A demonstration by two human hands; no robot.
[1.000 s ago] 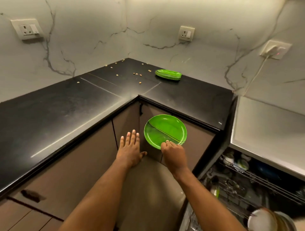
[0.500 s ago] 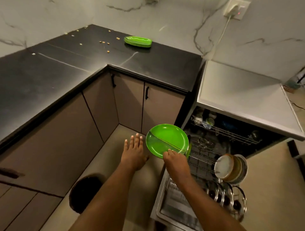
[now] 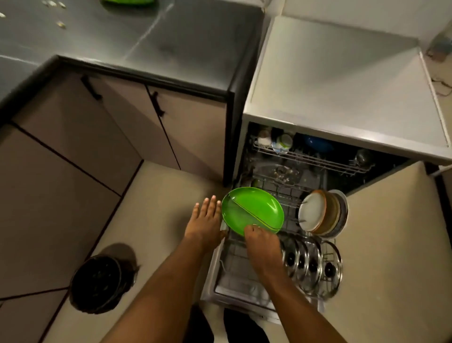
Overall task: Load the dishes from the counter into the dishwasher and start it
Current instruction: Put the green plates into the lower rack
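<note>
green plate point(image 3: 253, 210) pinched at its rim in my right hand point(image 3: 260, 241) over the rack point(image 3: 288, 200); my left hand point(image 3: 205, 224) hovers flat, fingers straight.

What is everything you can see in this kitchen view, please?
counter: one, dark, upper left
plate stack: one, green, on the counter
dishwasher: one, pale grey, open
divided plate: one, green, held over the lower rack
upright plates: several, white and brown, lower rack
glass lids: four, clear, black knobs, lower rack
bin: one, black, on the floor
left hand: open, beside the divided plate
right hand: gripping the divided plate's near rim
</note>
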